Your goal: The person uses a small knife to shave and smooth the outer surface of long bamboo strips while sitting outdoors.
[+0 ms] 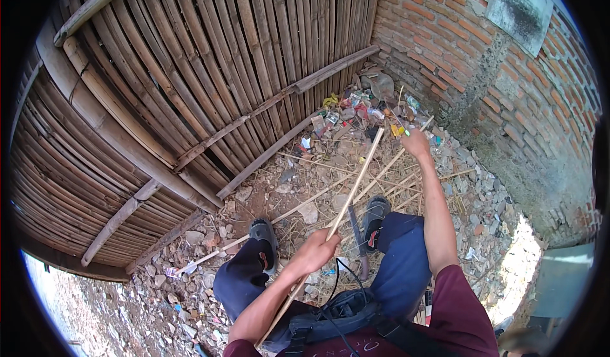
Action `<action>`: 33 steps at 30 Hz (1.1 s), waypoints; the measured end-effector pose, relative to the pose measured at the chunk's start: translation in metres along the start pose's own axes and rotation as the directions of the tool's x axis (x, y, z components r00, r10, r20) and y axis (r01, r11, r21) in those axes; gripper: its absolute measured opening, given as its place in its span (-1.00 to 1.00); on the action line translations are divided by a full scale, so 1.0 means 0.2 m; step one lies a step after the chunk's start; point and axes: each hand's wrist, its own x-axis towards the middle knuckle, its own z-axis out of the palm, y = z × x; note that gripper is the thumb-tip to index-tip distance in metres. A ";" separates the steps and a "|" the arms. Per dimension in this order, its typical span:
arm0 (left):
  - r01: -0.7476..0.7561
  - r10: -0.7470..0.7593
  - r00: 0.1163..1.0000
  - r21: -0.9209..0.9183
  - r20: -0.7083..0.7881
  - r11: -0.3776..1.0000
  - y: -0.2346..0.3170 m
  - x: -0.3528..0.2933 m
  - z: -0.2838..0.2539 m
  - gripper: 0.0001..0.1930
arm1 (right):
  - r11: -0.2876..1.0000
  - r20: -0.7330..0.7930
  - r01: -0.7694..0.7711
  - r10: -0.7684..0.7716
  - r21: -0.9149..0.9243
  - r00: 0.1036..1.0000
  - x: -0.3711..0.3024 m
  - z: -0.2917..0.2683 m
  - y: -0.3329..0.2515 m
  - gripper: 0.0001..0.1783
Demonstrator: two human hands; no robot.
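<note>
My left hand (318, 250) is closed around a long, pale bamboo strip (359, 182), which slants from my lap up and away in front of me. Stretched out ahead, my right hand (416, 142) has its fingers drawn together. What they hold, if anything, I cannot make out. A thin stick (383, 172) on the ground runs up to that hand, and yellow scraps (398, 130) show beside the fingers. Between my shoes lies a dark, long, narrow tool (356, 230), its kind unclear.
A bamboo slat wall (210, 58) rises on the left, meeting a brick wall (445, 45) on the right. Litter (362, 106) is heaped in their corner. Stones and loose strips cover the ground around my shoes (262, 239). A black pouch (333, 312) with a cable sits at my waist.
</note>
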 end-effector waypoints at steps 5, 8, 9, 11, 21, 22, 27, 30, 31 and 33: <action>0.127 -0.029 0.978 -0.475 0.208 0.871 0.15 -0.04 -0.15 -0.86 | 0.971 0.216 0.050 -0.103 0.235 0.971 -0.14 -0.05 -0.09 -0.73; 0.183 -0.058 0.969 -0.538 0.241 0.823 0.16 -0.04 -0.19 -0.76 | 0.862 0.018 0.202 -0.237 0.465 0.971 -0.25 -0.15 -0.27 -0.74; 0.179 -0.038 0.966 -0.557 0.256 0.811 0.14 -0.03 -0.19 -0.77 | 0.839 -0.027 0.264 -0.286 0.476 0.958 -0.30 -0.17 -0.34 -0.70; 0.183 -0.026 0.962 -0.572 0.270 0.799 0.12 -0.02 -0.19 -0.77 | 0.815 -0.042 0.334 -0.357 0.474 0.933 -0.42 -0.20 -0.48 -0.70; 0.188 -0.037 0.969 -0.624 0.246 0.758 0.14 0.03 -0.18 -0.83 | 0.671 0.000 0.657 -0.700 0.343 0.714 -0.75 -0.11 -0.69 -0.84; 0.161 -0.051 0.979 -0.590 0.199 0.791 0.15 0.03 -0.19 -0.82 | 0.670 0.001 0.657 -0.700 0.345 0.714 -0.78 -0.09 -0.70 -0.84; -0.017 -0.018 0.987 -0.217 -0.160 0.976 0.06 0.07 -0.14 -0.74 | 0.600 0.025 0.735 -0.779 0.316 0.626 -0.85 0.01 -0.71 -0.86; -0.094 0.096 0.947 0.019 -0.306 0.995 0.06 0.06 -0.14 -0.65 | 0.591 0.082 0.739 -0.796 0.323 0.600 -0.87 0.03 -0.72 -0.85; -0.087 0.077 0.945 -0.017 -0.319 0.996 0.06 0.06 -0.14 -0.62 | 0.584 0.108 0.741 -0.804 0.332 0.585 -0.88 0.03 -0.73 -0.85; -0.078 0.056 0.941 -0.054 -0.334 0.995 0.05 0.06 -0.15 -0.58 | 0.561 0.118 0.761 -0.823 0.325 0.556 -0.90 0.05 -0.74 -0.85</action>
